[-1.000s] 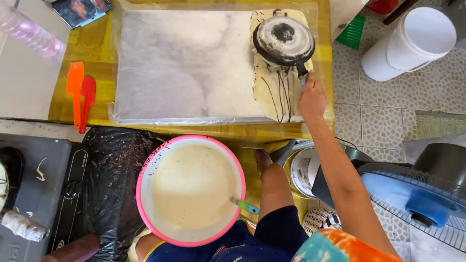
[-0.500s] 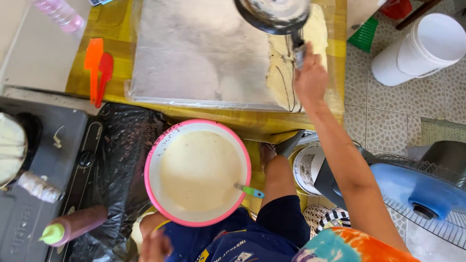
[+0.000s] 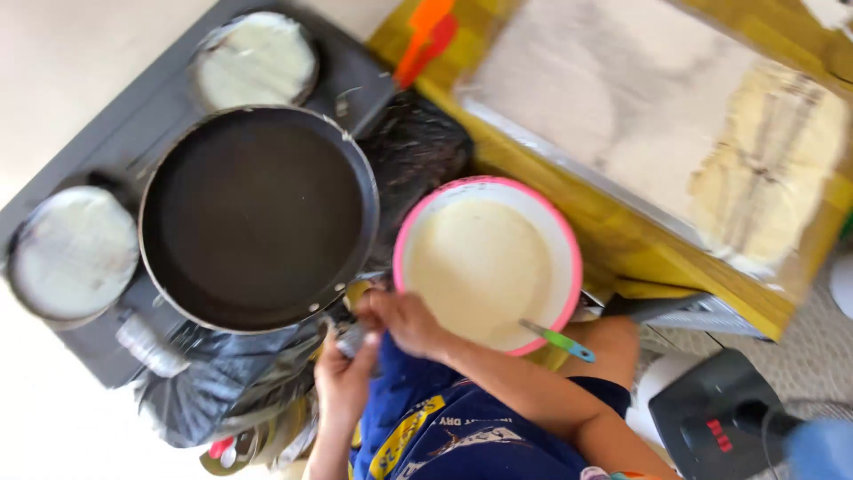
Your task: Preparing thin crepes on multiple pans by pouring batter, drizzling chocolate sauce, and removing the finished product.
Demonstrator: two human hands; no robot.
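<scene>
Hands at lower centre. I see my right hand (image 3: 404, 320) curled tight around the handle of the dark frying pan (image 3: 258, 218), which sits left of centre. My left hand (image 3: 345, 378) lies just below, fingers bent near the handle; its grip I cannot tell. Pink-rimmed batter bowl (image 3: 487, 263) sits just right of the pan, a green-handled utensil (image 3: 558, 340) resting in it.

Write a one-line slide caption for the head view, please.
Both hands, right hand and left hand, hold an empty dark frying pan beside a pink-rimmed bowl of batter.
</scene>
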